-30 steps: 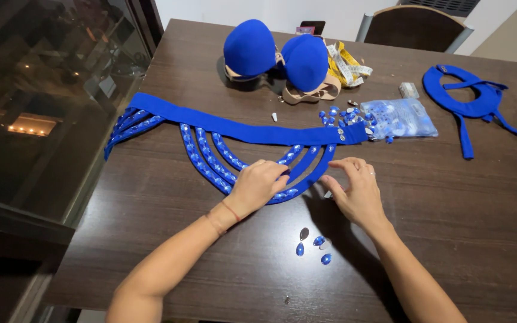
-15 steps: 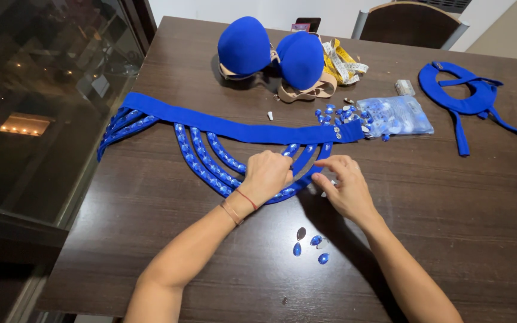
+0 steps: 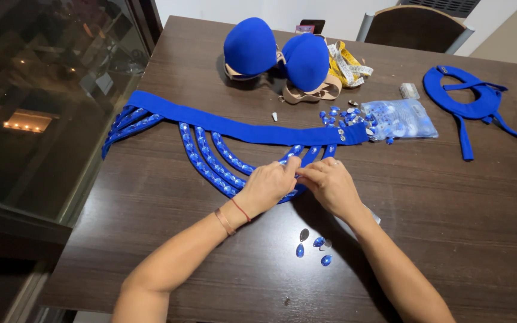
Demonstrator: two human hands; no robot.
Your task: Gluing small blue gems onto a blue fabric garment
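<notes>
Fingers of both hands are pinched together over the looped straps of the blue belt: the left hand presses on the loops, the right hand meets it fingertip to fingertip; what sits between them is hidden. Near the wrists, loose blue gems lie on the table. Farther right sits a bag of gems and a blue collar. Farthest, blue bra cups and a tape measure.
</notes>
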